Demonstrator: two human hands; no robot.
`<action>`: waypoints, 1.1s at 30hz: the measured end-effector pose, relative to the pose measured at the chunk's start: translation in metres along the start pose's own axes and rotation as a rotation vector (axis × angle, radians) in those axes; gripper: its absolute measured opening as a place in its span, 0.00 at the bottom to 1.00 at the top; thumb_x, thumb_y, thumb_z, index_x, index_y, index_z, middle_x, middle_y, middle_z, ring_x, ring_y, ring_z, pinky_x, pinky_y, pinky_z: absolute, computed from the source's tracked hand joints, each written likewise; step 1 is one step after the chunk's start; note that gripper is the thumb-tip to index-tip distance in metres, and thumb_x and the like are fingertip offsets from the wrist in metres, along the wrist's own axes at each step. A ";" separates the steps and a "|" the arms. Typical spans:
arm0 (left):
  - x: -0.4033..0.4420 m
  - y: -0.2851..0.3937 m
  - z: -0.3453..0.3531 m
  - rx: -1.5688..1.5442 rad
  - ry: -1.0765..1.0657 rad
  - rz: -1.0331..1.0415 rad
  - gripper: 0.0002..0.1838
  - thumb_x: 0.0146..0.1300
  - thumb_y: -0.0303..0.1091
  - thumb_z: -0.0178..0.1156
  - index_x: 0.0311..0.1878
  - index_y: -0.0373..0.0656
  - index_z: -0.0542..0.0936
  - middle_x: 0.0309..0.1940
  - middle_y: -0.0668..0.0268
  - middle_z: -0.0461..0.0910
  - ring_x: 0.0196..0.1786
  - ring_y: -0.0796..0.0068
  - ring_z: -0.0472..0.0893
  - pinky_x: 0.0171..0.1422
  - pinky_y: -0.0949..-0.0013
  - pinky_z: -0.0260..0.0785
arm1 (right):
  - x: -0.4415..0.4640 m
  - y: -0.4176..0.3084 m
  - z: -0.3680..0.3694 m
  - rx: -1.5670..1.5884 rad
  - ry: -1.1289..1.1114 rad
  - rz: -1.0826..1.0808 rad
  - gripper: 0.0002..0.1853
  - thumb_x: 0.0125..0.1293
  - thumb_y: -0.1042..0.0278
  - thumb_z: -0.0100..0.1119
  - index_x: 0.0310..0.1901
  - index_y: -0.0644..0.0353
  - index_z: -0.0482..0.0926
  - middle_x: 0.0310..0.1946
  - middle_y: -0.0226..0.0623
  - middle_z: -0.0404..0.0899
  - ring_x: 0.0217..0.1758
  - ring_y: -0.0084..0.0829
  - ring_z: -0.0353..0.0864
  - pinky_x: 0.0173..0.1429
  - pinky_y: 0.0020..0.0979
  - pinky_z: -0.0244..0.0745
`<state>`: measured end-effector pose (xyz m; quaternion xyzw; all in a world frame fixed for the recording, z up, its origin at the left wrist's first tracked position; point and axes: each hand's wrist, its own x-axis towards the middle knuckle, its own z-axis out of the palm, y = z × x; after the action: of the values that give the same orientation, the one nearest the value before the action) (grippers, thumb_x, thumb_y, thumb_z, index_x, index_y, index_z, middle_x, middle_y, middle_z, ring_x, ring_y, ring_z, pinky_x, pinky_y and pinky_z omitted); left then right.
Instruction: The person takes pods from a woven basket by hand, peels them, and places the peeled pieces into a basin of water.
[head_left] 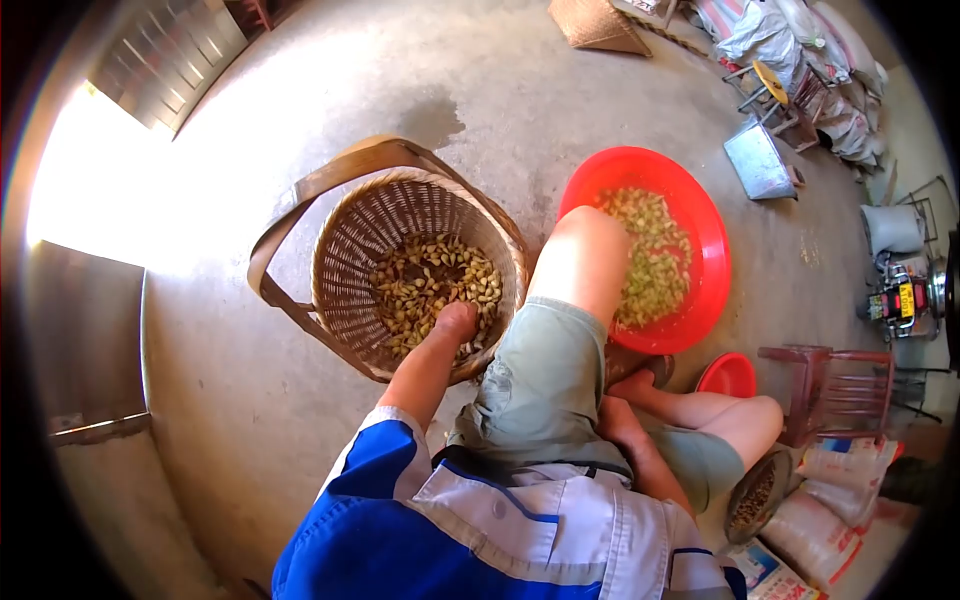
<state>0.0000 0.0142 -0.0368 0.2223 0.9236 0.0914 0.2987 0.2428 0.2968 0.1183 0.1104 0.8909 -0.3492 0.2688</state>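
My left hand reaches down into a deep wicker basket with a wide wooden handle. It touches small tan, teardrop-shaped pieces, perhaps pods or bulbs, at the bottom. Its fingers are hidden from view. Between my thighs, my right hand hangs low near the inner leg, its fingertips out of sight. Beyond my bent knee stands a large red basin holding similar pale yellow-green pieces. My leg covers part of that basin.
A small red bowl and a wooden chair are at the right. Near them lie plastic sacks and a round container of small brown bits. A metal box stands farther back, below piled sacks.
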 end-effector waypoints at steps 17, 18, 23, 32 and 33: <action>-0.158 0.089 -0.172 -1.701 0.487 0.214 0.13 0.64 0.22 0.61 0.51 0.35 0.76 0.41 0.60 0.83 0.43 0.72 0.83 0.51 0.69 0.77 | -0.010 -0.093 -0.074 0.515 0.539 -0.244 0.09 0.66 0.75 0.58 0.46 0.65 0.78 0.32 0.38 0.82 0.33 0.30 0.82 0.38 0.30 0.77; -0.168 0.099 -0.183 -1.712 0.513 0.265 0.12 0.64 0.22 0.61 0.50 0.35 0.76 0.41 0.59 0.84 0.42 0.72 0.84 0.50 0.69 0.77 | -0.015 -0.103 -0.081 0.678 0.524 -0.221 0.08 0.67 0.75 0.58 0.47 0.65 0.78 0.31 0.34 0.82 0.32 0.24 0.82 0.37 0.27 0.77; -0.191 0.158 -0.210 -1.623 0.219 0.605 0.12 0.64 0.20 0.60 0.51 0.37 0.77 0.42 0.62 0.83 0.44 0.73 0.83 0.55 0.67 0.76 | -0.045 -0.158 -0.121 0.997 0.468 -0.429 0.09 0.69 0.75 0.58 0.49 0.64 0.77 0.31 0.28 0.77 0.30 0.15 0.75 0.35 0.18 0.71; -0.159 0.252 -0.184 -1.391 -0.008 0.787 0.13 0.65 0.19 0.59 0.52 0.36 0.77 0.47 0.66 0.79 0.52 0.77 0.79 0.60 0.71 0.73 | -0.051 -0.121 -0.131 1.330 0.499 -0.362 0.07 0.67 0.74 0.60 0.46 0.61 0.78 0.36 0.25 0.78 0.33 0.14 0.73 0.37 0.18 0.69; -0.157 0.256 -0.181 -1.396 -0.052 0.764 0.13 0.65 0.19 0.59 0.52 0.36 0.76 0.47 0.66 0.79 0.52 0.77 0.78 0.60 0.71 0.73 | -0.050 -0.114 -0.128 1.354 0.509 -0.377 0.07 0.67 0.74 0.60 0.46 0.61 0.78 0.36 0.25 0.78 0.34 0.14 0.73 0.37 0.18 0.69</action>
<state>0.0970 0.1608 0.2665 0.2870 0.5056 0.7398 0.3386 0.1892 0.3003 0.2887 0.1746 0.5197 -0.8250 -0.1371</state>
